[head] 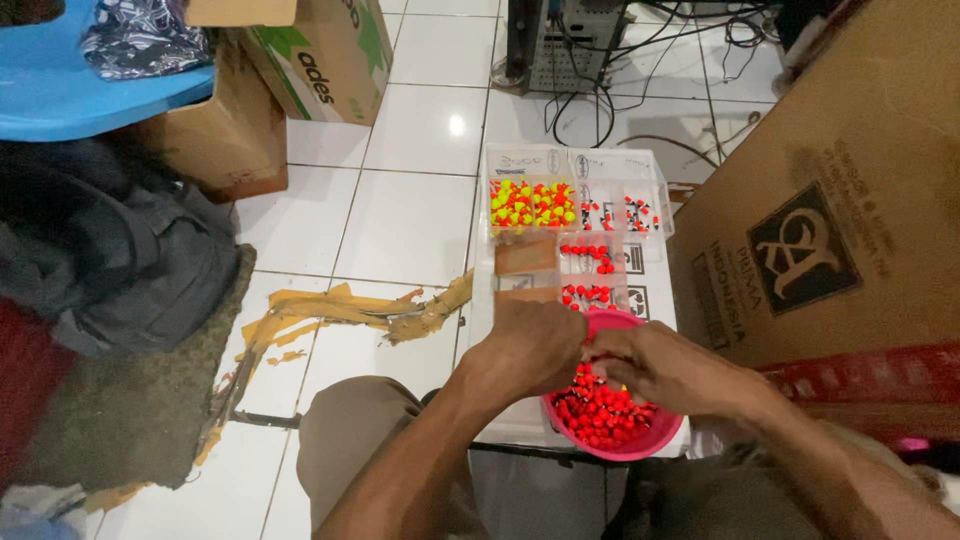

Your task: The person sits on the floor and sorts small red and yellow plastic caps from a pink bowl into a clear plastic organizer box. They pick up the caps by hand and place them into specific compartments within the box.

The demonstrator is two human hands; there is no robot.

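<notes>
hands meet over the bowl of red beads

both hands, left hand (530, 345) and right hand (665, 370), are curled fingertip to fingertip above the pink bowl (655, 432); whether a bead is pinched cannot be told. red beads (600, 410) are being sorted, it seems, toward the clear compartment box (655, 190) just beyond. a careful pinch is called for.

Brown cardboard boxes (820, 190) right, top-left (320, 50)

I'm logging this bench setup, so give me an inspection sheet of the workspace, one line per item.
Surface: white tile floor, torn tape strips.
Job's things: pink bowl of red beads; clear divided box with yellow-red and red beads.
Clutter: cardboard boxes, grey bag.
Grippers: left hand and right hand meet over the bowl; what they pinch is hidden.
Cables: black tangle behind the box.
Surroundings: blue surface, mat.
</notes>
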